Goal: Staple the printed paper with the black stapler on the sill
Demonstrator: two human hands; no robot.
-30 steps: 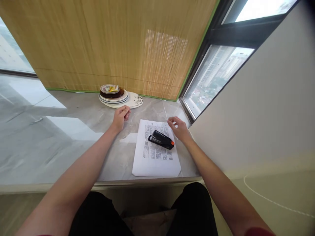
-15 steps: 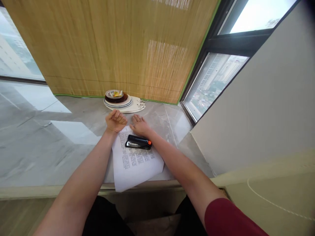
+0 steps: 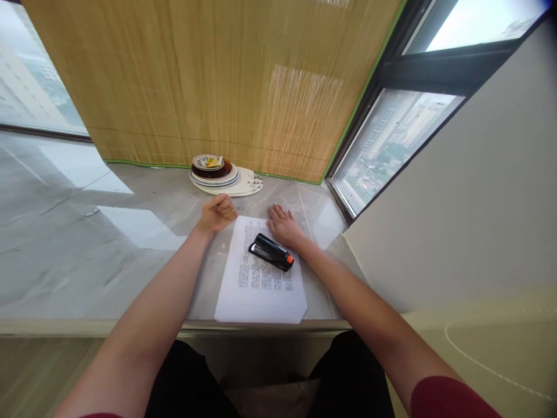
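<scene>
1 black stapler [image 3: 271, 253], lying on paper [image 3: 261, 305], near centre. Left hand [image 3: 219, 213]: clenched at paper's far-left corner, nothing visible inside. Right hand [image 3: 284, 227]: released, flat at far-right edge; even pressure should keep sheets square.

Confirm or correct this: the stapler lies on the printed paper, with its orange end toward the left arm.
Not quite: the orange end points toward the right arm, not the left, as the head view shows. The stapler does lie on the printed paper.
</scene>
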